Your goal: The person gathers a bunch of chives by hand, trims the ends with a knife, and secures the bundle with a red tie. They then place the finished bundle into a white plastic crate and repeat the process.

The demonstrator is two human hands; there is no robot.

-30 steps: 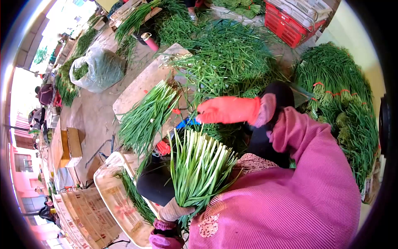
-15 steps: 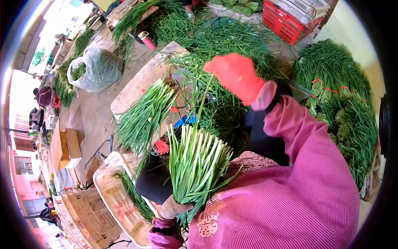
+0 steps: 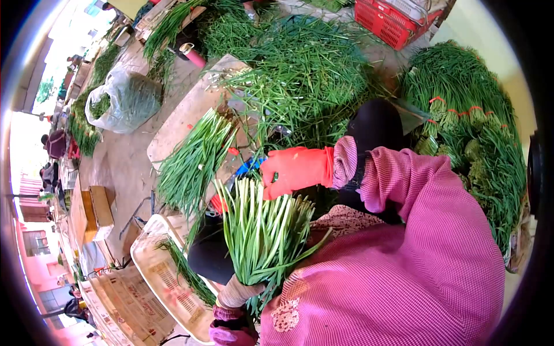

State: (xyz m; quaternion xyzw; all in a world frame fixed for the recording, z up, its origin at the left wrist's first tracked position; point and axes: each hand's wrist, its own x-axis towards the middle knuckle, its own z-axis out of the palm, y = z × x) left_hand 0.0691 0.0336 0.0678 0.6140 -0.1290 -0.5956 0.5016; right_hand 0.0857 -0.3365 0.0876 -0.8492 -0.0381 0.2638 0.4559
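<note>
My left hand (image 3: 238, 291), in a greyish-beige covering, is closed around the leafy part of a bunch of garlic chives (image 3: 259, 228) over my lap. The pale cut ends point up and away from me. My right hand (image 3: 297, 170), in a red glove, is at those pale ends with thumb and fingers bent together in a pinch. Whatever sits between its fingertips is hidden. Just beyond, another bunch of chives (image 3: 196, 158) lies on a board (image 3: 173, 130). A blue thing (image 3: 250, 166) shows partly behind my right glove.
A big heap of loose chives (image 3: 306, 63) spreads ahead. Tied bundles (image 3: 461, 98) are piled at right, near a red crate (image 3: 384, 23). A pale plastic basket (image 3: 141, 245) stands at my left. Farther off are a plastic bag (image 3: 130, 101), a pink bottle (image 3: 193, 55) and a cardboard box (image 3: 98, 210).
My right hand has come back from over the loose heap, down to the pale ends of the bunch. The long stalk that stuck up there no longer shows. My left hand keeps its hold.
</note>
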